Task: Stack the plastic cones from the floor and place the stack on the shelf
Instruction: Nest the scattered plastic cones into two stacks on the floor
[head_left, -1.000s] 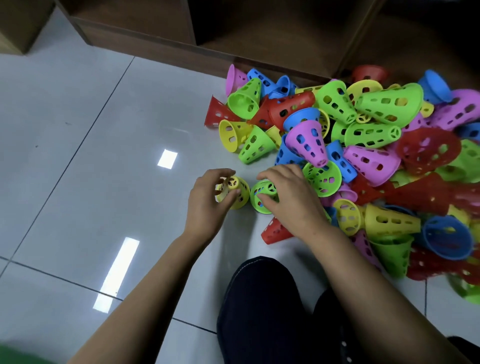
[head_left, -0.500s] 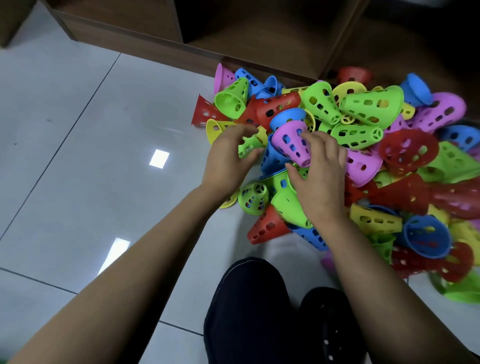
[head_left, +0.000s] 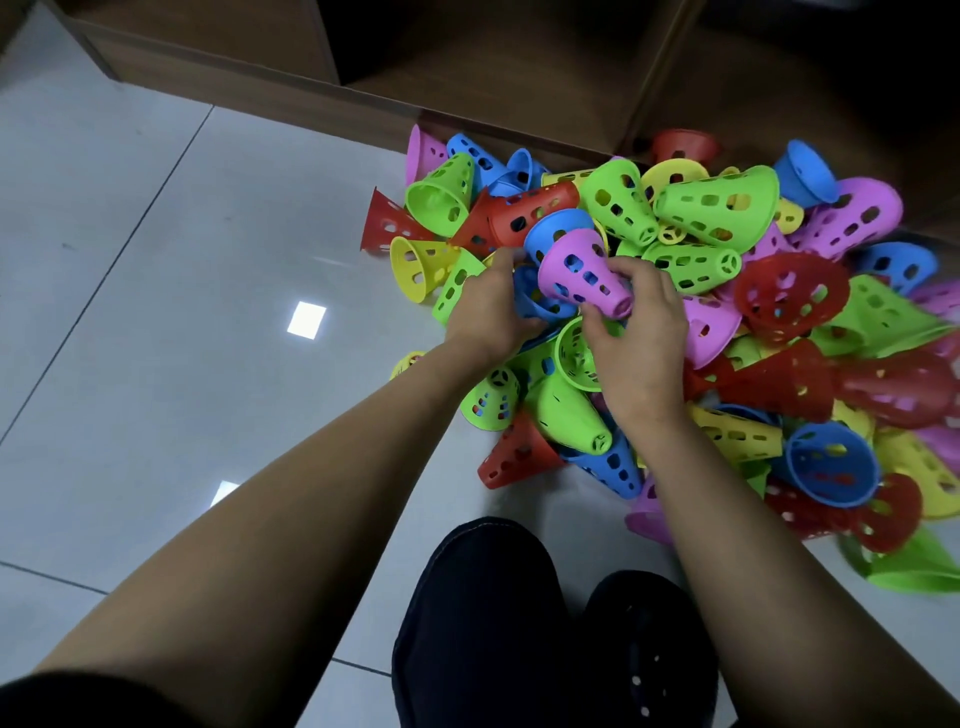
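Just short of the brown wooden shelf (head_left: 467, 67), both hands had pushed deeper into the heap of coloured plastic cones (head_left: 779, 291) on the floor (head_left: 182, 312) — the right hand (head_left: 641, 343) pinching a purple perforated plastic cone (head_left: 576, 270) by its narrow end, the left hand (head_left: 485, 312) with fingers curled round a blue perforated plastic cone (head_left: 537, 306) beside it. Stacking looked barely begun.

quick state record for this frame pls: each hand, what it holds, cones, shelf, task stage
left hand: on a blue cone in the pile; grip hidden
right hand: pinches the narrow end of a purple cone
purple cone pose: tilted on top of the pile, narrow end toward the person
cone pile: loose, mixed colours, on the tiled floor, against the shelf base
shelf: wooden, behind the pile; no stack seen on it
task stage: picking cones, stack not yet placed
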